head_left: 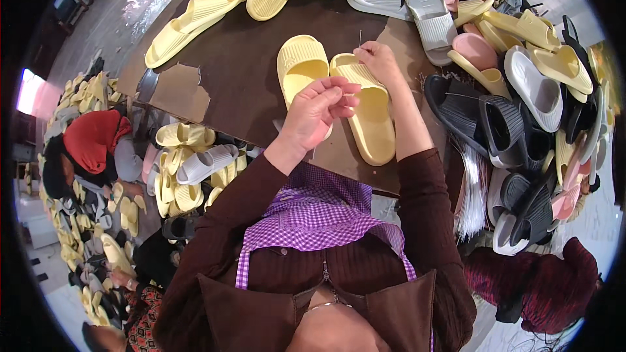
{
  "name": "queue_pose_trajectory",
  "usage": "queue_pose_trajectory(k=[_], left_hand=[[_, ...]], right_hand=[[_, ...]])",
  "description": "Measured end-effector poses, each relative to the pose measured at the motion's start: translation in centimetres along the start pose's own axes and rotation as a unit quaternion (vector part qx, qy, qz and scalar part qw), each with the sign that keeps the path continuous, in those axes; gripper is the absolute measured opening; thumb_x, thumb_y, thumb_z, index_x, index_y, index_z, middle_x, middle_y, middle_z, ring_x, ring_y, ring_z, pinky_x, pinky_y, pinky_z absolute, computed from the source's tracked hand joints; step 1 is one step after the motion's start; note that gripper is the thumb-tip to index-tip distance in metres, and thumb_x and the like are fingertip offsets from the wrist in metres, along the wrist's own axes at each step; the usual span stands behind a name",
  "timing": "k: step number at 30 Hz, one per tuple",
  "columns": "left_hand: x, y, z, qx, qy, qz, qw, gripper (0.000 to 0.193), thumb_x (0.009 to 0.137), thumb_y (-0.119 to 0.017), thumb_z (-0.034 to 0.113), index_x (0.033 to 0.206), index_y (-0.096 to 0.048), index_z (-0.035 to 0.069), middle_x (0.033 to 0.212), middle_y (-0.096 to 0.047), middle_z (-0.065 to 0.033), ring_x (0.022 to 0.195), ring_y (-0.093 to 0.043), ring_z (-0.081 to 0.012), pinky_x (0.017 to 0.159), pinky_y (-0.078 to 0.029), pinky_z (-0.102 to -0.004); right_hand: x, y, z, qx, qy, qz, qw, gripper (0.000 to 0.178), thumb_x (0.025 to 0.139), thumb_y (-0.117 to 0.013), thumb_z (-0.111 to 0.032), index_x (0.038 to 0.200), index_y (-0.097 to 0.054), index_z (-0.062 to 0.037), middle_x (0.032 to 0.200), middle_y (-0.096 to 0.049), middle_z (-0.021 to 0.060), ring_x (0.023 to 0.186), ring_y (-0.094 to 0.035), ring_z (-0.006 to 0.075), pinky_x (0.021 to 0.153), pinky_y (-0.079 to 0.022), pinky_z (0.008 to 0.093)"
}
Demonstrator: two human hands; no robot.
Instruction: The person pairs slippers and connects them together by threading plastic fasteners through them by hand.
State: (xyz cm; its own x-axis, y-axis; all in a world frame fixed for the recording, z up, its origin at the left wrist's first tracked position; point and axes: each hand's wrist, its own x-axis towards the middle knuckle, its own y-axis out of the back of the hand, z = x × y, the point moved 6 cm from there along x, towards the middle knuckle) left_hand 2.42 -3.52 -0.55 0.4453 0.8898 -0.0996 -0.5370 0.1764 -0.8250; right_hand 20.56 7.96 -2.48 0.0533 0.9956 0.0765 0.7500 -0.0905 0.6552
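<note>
While right hand (379, 62) pinches thin strand (360, 38) at yellow slipper (374, 124), left hand (318, 108) curls nearby, grip unclear.

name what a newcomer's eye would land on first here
Probably the two pale yellow slippers side by side near the middle of the brown table. Next might come the purple checked apron, bright below the table's near edge. Then the jumbled heap of mixed-colour slippers along the picture's right side.
</note>
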Motion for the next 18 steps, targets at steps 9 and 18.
queue_pose_trajectory(k=[9, 18], left_hand=[[-0.4, 4.5, -0.5, 0.032, 0.053, 0.100, 0.993, 0.016, 0.092, -0.050, 0.014, 0.094, -0.057, 0.000, 0.076, -0.062, -0.0090, 0.059, -0.057, -0.0134, 0.048, -0.046, -0.0254], [-4.5, 2.2, -4.0, -0.013, 0.195, 0.082, 0.977, 0.022, 0.093, -0.048, 0.021, 0.092, -0.057, 0.002, 0.072, -0.060, -0.0060, 0.055, -0.054, -0.0121, 0.045, -0.043, -0.0242]], right_hand=[[-0.8, 0.9, -0.6, -0.050, 0.014, 0.022, 0.998, 0.024, 0.082, -0.061, -0.020, 0.088, -0.065, 0.0031, 0.072, -0.065, 0.0113, 0.069, -0.060, 0.0162, 0.066, -0.047, 0.0300], [-2.0, 2.2, 0.6, -0.039, 0.004, 0.032, 0.999, 0.026, 0.079, -0.062, -0.023, 0.090, -0.065, -0.0002, 0.080, -0.065, 0.0181, 0.077, -0.063, 0.0302, 0.071, -0.048, 0.0358]])
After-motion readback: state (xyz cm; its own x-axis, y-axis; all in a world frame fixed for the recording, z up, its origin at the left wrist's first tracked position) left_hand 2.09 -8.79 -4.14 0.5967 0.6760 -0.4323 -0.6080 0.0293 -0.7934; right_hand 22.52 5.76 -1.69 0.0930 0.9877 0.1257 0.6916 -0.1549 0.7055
